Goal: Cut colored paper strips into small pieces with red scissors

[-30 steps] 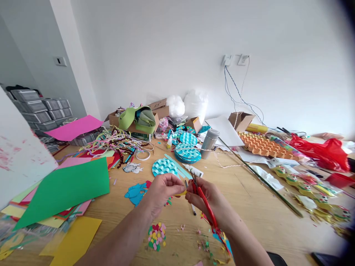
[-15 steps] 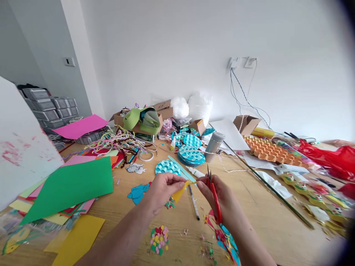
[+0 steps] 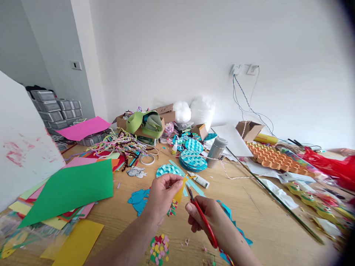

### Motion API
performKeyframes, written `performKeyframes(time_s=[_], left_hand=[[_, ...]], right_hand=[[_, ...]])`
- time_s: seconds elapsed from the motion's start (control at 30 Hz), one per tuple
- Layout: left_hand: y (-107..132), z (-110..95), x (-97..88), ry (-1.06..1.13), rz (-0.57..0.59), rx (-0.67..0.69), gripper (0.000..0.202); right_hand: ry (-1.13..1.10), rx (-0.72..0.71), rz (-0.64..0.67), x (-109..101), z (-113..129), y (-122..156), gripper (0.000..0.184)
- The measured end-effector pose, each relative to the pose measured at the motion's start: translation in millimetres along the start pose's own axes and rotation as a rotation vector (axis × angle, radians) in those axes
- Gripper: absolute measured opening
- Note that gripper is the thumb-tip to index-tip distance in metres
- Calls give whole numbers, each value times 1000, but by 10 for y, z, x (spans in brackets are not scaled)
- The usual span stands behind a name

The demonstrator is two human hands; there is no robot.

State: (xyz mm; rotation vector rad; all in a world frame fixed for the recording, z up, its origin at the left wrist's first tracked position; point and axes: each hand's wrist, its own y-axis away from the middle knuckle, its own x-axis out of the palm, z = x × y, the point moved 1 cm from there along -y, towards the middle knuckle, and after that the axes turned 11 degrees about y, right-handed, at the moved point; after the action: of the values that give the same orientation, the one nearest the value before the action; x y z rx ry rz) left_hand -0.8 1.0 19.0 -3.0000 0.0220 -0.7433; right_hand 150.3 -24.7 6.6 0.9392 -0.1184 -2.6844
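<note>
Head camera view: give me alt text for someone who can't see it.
The left hand pinches a small yellow paper piece while the right hand holds red scissors, blades pointing toward it. Beneath is a cluttered wooden table with a green sheet, teal paper discs and colourful scraps.

A green sheet [image 3: 69, 190] lies left; teal discs [image 3: 193, 161] sit beside a grey flask [image 3: 217, 147]; the orange tray [image 3: 277, 159] is perhaps egg cartons.

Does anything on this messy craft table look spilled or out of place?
Yes: tiny paper scraps lie strewn on the table near the right hand, and pipe cleaners sprawl in a tangle.
</note>
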Motion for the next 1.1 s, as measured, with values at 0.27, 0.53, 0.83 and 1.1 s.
performKeyframes(time_s=[0.27, 0.53, 0.83, 1.1], left_hand=[[42, 7, 39, -20, 1, 6, 21], [57, 59, 46, -34, 34, -54, 21], [31, 57, 38, -29, 77, -152, 19], [35, 40, 55, -10, 94, -146, 18]], right_hand=[[-154, 89, -47, 20, 131, 24, 52], [-191, 94, -69, 15, 80, 25, 51], [-154, 59, -22, 10, 37, 25, 45], [-164, 28, 17, 3, 44, 24, 45]])
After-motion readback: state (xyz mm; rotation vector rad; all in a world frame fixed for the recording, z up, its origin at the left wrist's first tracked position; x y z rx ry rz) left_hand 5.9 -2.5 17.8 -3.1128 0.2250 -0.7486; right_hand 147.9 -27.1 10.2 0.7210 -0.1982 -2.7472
